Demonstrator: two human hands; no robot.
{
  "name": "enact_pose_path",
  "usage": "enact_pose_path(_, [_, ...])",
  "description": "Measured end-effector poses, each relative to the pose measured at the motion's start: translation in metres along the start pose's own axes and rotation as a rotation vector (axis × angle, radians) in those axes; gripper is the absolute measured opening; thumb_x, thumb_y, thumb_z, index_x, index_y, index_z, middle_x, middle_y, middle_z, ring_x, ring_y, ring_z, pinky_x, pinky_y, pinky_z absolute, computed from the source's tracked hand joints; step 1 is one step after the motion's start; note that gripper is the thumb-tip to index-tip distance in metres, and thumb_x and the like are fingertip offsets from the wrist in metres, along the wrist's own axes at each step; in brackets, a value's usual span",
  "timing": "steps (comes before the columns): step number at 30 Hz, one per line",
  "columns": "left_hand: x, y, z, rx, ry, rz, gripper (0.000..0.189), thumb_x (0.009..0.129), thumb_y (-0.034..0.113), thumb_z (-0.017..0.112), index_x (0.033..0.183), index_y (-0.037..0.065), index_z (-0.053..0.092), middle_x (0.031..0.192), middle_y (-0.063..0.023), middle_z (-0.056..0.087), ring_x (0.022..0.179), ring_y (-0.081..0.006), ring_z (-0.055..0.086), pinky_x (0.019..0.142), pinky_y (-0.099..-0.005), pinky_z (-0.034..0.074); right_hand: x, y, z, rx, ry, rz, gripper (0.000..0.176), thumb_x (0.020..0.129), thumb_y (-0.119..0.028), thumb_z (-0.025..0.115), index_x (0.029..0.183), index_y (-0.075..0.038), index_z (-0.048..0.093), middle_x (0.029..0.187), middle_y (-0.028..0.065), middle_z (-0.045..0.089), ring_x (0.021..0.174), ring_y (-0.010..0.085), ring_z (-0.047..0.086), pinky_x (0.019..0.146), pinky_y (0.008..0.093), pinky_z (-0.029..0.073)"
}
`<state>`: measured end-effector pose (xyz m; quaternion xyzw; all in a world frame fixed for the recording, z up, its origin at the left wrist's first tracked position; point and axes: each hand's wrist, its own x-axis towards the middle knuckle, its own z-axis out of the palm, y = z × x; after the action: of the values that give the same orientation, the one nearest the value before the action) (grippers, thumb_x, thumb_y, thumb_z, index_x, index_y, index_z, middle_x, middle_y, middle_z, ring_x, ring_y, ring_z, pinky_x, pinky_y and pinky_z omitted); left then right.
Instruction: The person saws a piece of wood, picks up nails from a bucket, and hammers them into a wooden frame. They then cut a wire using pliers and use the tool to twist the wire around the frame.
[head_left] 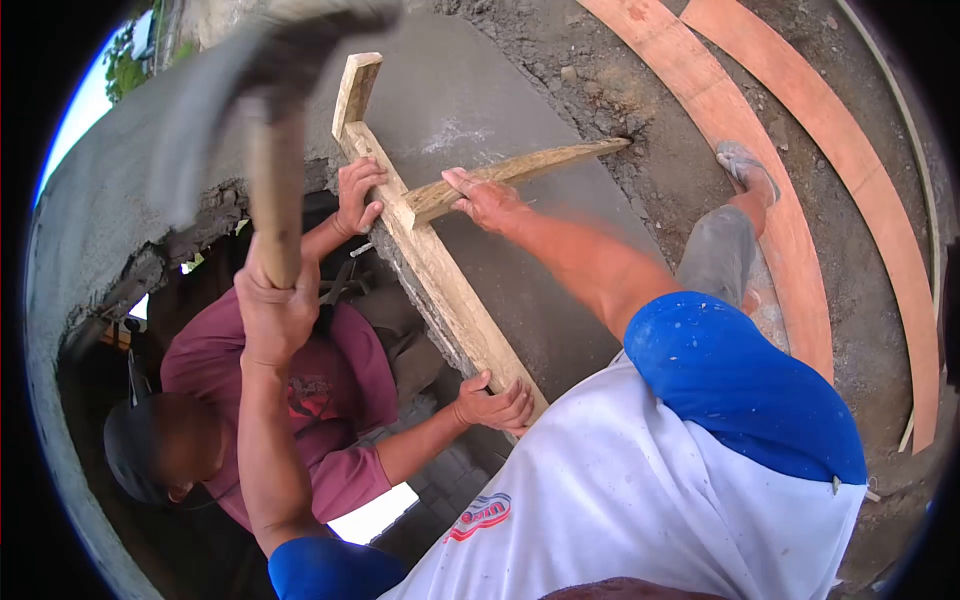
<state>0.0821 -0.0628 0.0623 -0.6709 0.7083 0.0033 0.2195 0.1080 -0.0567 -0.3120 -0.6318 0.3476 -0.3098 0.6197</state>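
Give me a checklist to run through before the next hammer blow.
1. Hammer gripped by its handle in the left hand: ok.
2. Wooden stake held by the right hand: ok.
3. Long board held by both of the co-worker's hands, one near its upper end, one lower down: ok.
4. All hands safely away from the joint between stake and board: not ok, I'd judge; the right hand and the co-worker's upper hand are both close.
5. Nail set at the joint: cannot tell; none shows clearly.
6. Gloves on: not ok; the hands are bare.
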Motion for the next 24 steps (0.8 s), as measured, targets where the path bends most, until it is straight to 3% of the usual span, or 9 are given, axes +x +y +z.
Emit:
enact_pose_path(2, [-0.034,-0.063,0.041,0.197,-0.393,-0.161,0.019,0.074,0.003,0.058,0.092,-0.002,0.054,0.080,-0.0338,0.058,0.085,-0.0508,0.057,0.074,-0.0533,0.044,0.000,0.006,0.001,-0.042,-0.019,-0.013,0.057,0.097,-0.032,0.052,0.148,-0.023,0.030,0.155,0.0051,0.030,0.134,0.0320,0.041,0.109,0.0433,0.037])
enact_pose_path(5, [-0.020,-0.045,-0.013,0.297,-0.350,-0.228,0.017,0.072,0.002,0.056,0.089,-0.003,0.056,0.081,-0.0312,0.060,0.084,-0.0492,0.058,0.072,-0.0528,0.045,0.005,0.010,-0.006,-0.055,-0.001,-0.008,0.056,0.097,-0.032,0.051,0.148,-0.022,0.030,0.155,0.0051,0.029,0.133,0.0321,0.041,0.109,0.0435,0.037])
enact_pose_path(7, [-0.016,-0.009,-0.041,0.060,-0.122,-0.129,0.017,0.073,0.004,0.060,0.087,-0.003,0.053,0.067,-0.0230,0.053,0.058,-0.0321,0.054,0.063,-0.0390,0.047,0.001,0.003,-0.001,-0.047,0.001,0.012,0.056,0.097,-0.031,0.051,0.148,-0.022,0.030,0.155,0.0052,0.029,0.133,0.0319,0.041,0.109,0.0434,0.037])
enact_pose_path(9, [-0.010,0.026,-0.075,-0.166,0.188,-0.077,0.021,0.080,0.009,0.064,0.096,-0.001,0.056,0.077,-0.0040,0.055,0.063,-0.0148,0.049,0.061,-0.0320,0.045,0.006,0.001,-0.004,-0.052,0.024,-0.016,0.056,0.097,-0.031,0.050,0.149,-0.022,0.030,0.155,0.0052,0.029,0.133,0.0317,0.041,0.109,0.0433,0.037])
enact_pose_path(10, [-0.004,0.042,-0.093,-0.419,0.315,-0.249,0.019,0.081,0.006,0.063,0.097,-0.001,0.055,0.079,-0.0010,0.052,0.069,-0.0131,0.048,0.065,-0.0313,0.045,0.000,0.003,-0.001,-0.050,0.023,-0.017,0.056,0.098,-0.031,0.050,0.149,-0.022,0.029,0.155,0.0052,0.029,0.134,0.0316,0.041,0.109,0.0433,0.037])
enact_pose_path(15, [0.022,0.044,-0.040,-0.725,0.440,0.106,0.006,0.085,0.000,0.059,0.087,0.002,0.053,0.070,-0.0024,0.051,0.064,-0.0138,0.049,0.061,-0.0339,0.044,-0.006,0.007,0.006,0.005,0.017,-0.021,0.057,0.098,-0.032,0.050,0.149,-0.023,0.028,0.155,0.0046,0.028,0.134,0.0306,0.040,0.110,0.0428,0.036])
enact_pose_path(19, [-0.021,-0.043,0.038,0.186,-0.408,-0.209,0.018,0.073,0.000,0.058,0.092,0.000,0.056,0.080,-0.0294,0.059,0.082,-0.0507,0.055,0.074,-0.0495,0.047,-0.002,0.001,-0.006,-0.011,-0.011,0.024,0.057,0.098,-0.033,0.050,0.150,-0.025,0.028,0.155,0.0031,0.029,0.135,0.0297,0.039,0.111,0.0424,0.036])
enact_pose_path(20, [-0.030,-0.055,0.031,0.161,-0.417,-0.318,0.020,0.072,0.000,0.056,0.092,-0.001,0.057,0.084,-0.0304,0.060,0.090,-0.0484,0.058,0.076,-0.0520,0.046,-0.014,-0.008,0.008,-0.022,-0.071,0.022,0.057,0.098,-0.033,0.050,0.150,-0.025,0.028,0.155,0.0029,0.029,0.135,0.0296,0.039,0.111,0.0424,0.035])
enact_pose_path(24, [-0.017,-0.039,-0.007,0.082,-0.244,-0.254,0.021,0.071,0.004,0.061,0.091,-0.003,0.056,0.071,-0.0225,0.056,0.065,-0.0299,0.058,0.068,-0.0390,0.048,-0.009,-0.001,0.005,-0.010,-0.031,0.026,0.057,0.097,-0.032,0.052,0.149,-0.025,0.029,0.155,0.0026,0.030,0.136,0.0294,0.038,0.112,0.0424,0.034])
